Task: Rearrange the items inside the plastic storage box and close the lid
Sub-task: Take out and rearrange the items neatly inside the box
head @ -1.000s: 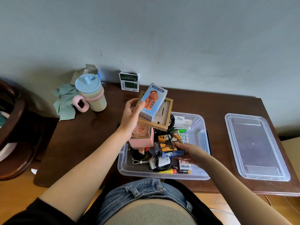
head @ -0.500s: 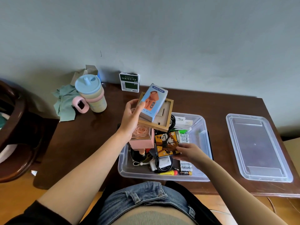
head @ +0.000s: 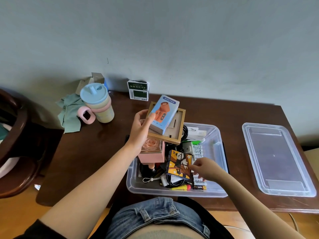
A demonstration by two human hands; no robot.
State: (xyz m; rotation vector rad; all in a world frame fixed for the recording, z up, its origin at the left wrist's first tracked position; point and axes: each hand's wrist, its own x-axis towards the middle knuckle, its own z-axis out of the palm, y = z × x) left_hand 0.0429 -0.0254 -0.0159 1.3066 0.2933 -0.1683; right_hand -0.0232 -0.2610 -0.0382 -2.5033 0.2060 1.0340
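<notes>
Two of our hands are busy over the clear plastic storage box, which sits at the near edge of the dark wooden table, crammed with cables, batteries and small cartons. Our left hand grips a stack held above the box: the mini fan carton on a wooden frame. Our right hand pinches the panda puzzle cube at its corner. We judge these light and stiff, the frame awkward, best held by its edges. Below it a pink rose box looks fragile. Well apart on the right lies the lid; a lidded cup stands far left.
</notes>
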